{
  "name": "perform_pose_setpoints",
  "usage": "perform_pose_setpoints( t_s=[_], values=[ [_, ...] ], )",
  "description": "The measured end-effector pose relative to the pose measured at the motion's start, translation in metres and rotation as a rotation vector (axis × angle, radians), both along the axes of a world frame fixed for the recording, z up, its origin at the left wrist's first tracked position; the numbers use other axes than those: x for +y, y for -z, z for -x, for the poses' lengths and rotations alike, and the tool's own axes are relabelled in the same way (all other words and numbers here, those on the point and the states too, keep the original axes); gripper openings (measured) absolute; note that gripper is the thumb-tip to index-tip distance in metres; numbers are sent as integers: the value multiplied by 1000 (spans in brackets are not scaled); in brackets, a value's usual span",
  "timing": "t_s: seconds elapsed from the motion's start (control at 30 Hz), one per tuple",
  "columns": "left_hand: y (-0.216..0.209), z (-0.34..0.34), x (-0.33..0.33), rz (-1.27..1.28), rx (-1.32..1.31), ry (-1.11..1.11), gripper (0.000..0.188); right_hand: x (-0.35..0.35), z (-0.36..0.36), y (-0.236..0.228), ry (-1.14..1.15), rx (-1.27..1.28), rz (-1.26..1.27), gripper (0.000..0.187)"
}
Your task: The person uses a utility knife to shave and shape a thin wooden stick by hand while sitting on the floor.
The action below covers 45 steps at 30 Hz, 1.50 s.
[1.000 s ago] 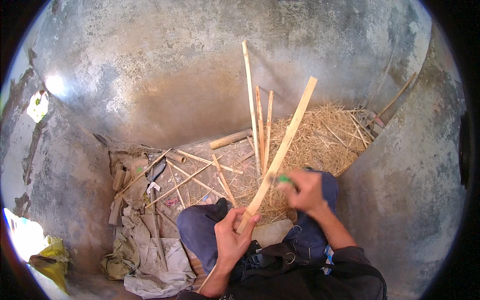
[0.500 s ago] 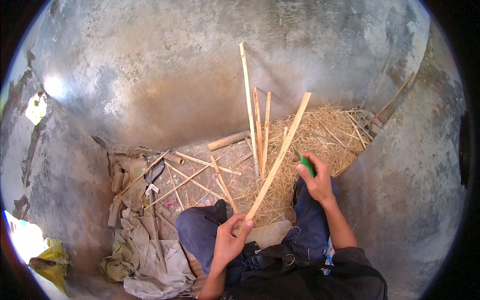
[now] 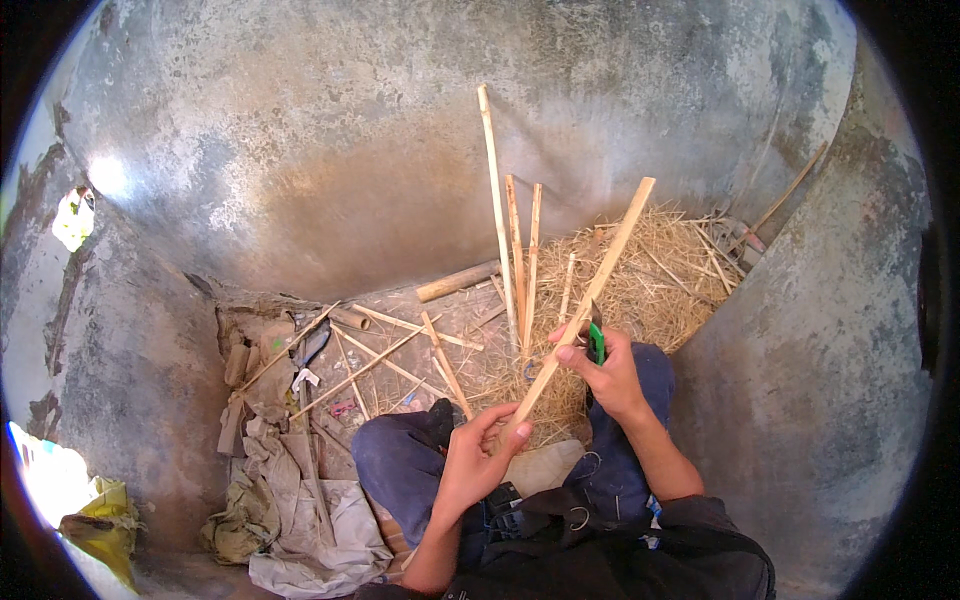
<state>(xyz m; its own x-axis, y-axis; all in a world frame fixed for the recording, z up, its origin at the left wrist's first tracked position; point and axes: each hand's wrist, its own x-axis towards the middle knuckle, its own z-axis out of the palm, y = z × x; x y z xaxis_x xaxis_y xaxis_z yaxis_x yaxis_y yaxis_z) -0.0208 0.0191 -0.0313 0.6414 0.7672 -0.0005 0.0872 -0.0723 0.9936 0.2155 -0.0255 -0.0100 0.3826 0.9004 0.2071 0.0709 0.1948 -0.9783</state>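
A long, flat, pale bamboo strip [image 3: 617, 245] slants up and to the right in front of me. My left hand [image 3: 478, 455] is closed round its lower end, thumb on top. Partway up the strip, my right hand [image 3: 607, 375] holds a green-handled knife [image 3: 597, 341], with the dark blade beside the strip's right edge. The thumb and a finger of that hand also touch the strip. Whether the blade touches it I cannot tell.
Several bamboo sticks [image 3: 493, 190] lean on the grey wall [image 3: 330, 130]. A heap of straw shavings [image 3: 660, 262] lies at the right. Loose sticks [image 3: 365, 372] cross on the floor at the left, near a crumpled pale sack [image 3: 320, 545]. A bamboo pole [image 3: 457, 282] lies along the wall.
My right hand has moved left and down with the knife, onto the strip. The strip's upper end has swung right, and my left hand has shifted slightly right and up.
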Motion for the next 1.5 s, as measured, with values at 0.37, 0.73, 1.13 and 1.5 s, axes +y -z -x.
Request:
perform_pose_setpoints(
  t_s=[0.37,0.73,1.13,1.5],
  values=[
    [-13,7,10,270,-56,-65,27,-2,-32,3,93,241,-59,38],
    [-21,20,24,443,-168,60,47,-12,-19,12,-195,-863,633,71],
    [-22,17,22,470,-175,121,40,-11,-24,-5,-3,-381,197,34],
    [-32,-14,-4,-5,-72,-100,24,-21,19,-14,67,-793,-232,30]
  ],
)
